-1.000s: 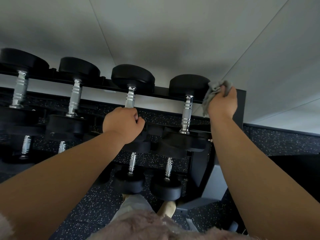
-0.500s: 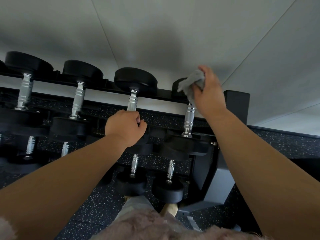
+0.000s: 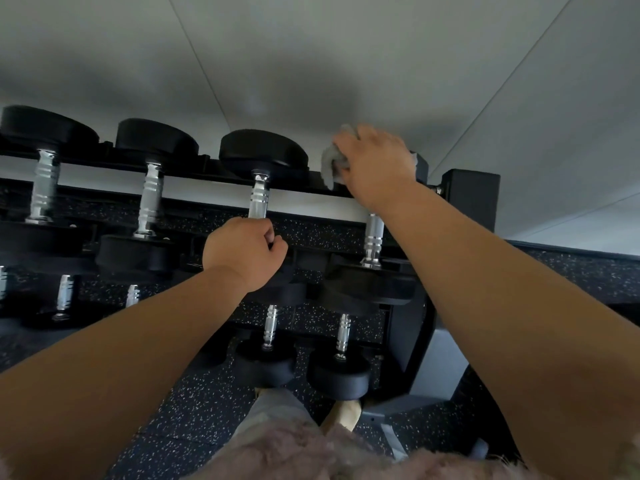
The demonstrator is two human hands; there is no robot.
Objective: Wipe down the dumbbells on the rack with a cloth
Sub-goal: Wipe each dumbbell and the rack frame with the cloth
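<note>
A black rack (image 3: 471,199) carries several black dumbbells with chrome handles in two rows. My right hand (image 3: 375,164) holds a grey cloth (image 3: 332,164) against the far head of the rightmost top-row dumbbell (image 3: 373,237); the hand and cloth hide that head almost fully. My left hand (image 3: 242,252) grips the lower part of the chrome handle of the neighbouring dumbbell (image 3: 263,155) and covers its near head.
Two more top-row dumbbells (image 3: 152,143) sit to the left, and smaller dumbbells (image 3: 339,375) stand on the lower row. A pale wall (image 3: 311,64) rises right behind the rack. Speckled dark rubber flooring (image 3: 194,410) lies below, with my foot (image 3: 346,412) near the rack base.
My right hand has carried the cloth from the right side of the rightmost dumbbell's far head up and leftward over its top. My left hand keeps its hold on the neighbouring handle.
</note>
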